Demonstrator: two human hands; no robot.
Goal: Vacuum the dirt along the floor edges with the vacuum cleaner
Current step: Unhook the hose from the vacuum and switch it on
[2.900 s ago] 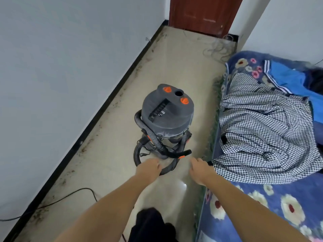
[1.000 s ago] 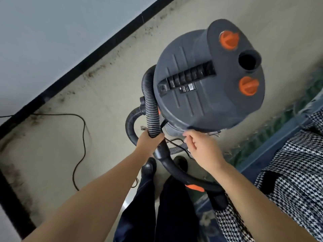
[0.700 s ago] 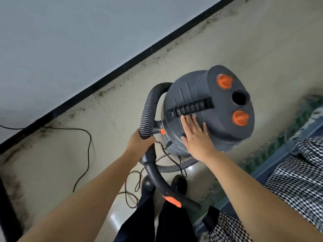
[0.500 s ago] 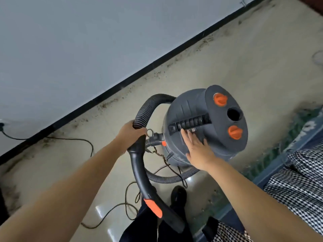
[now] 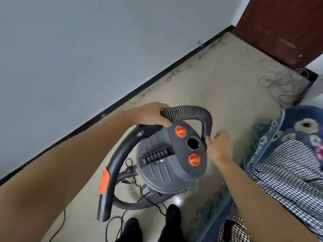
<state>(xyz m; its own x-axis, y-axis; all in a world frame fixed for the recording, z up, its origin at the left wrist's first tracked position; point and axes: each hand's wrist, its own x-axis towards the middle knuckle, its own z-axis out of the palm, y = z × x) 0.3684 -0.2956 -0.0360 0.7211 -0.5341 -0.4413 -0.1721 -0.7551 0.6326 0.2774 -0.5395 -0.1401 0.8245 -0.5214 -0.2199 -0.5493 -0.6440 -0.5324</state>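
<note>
My left hand (image 5: 151,114) clamps around the vacuum hose (image 5: 188,113) where the ribbed section meets the rigid black wand (image 5: 120,159), arm stretched forward from the lower left of the view, knuckles up. The wand curves down from that grip past its orange collar (image 5: 104,180) to an open end hanging above the floor (image 5: 218,70). The grey vacuum cleaner (image 5: 172,159) stands on the floor between my arms, its two orange knobs and round port facing up (the hose arches right over its top). My right hand (image 5: 219,145) reaches in from the lower right, fingertips touching the far bend of the hose beside the canister; it is blurred, and I cannot tell whether the fingers have closed on it. Dirt (image 5: 172,72) lies along the black skirting board (image 5: 122,100) under the grey wall. A thin cord (image 5: 122,217) trails on the floor by my shoes. At right, a checked cloth (image 5: 286,172) lies on the flowered bed (image 5: 297,126); a brown door (image 5: 281,27) stands beyond.

Half a second ago my right palm lay flat on the canister lid; it has since left the lid for the hose, and my left hand has lifted the hose up over the machine.
</note>
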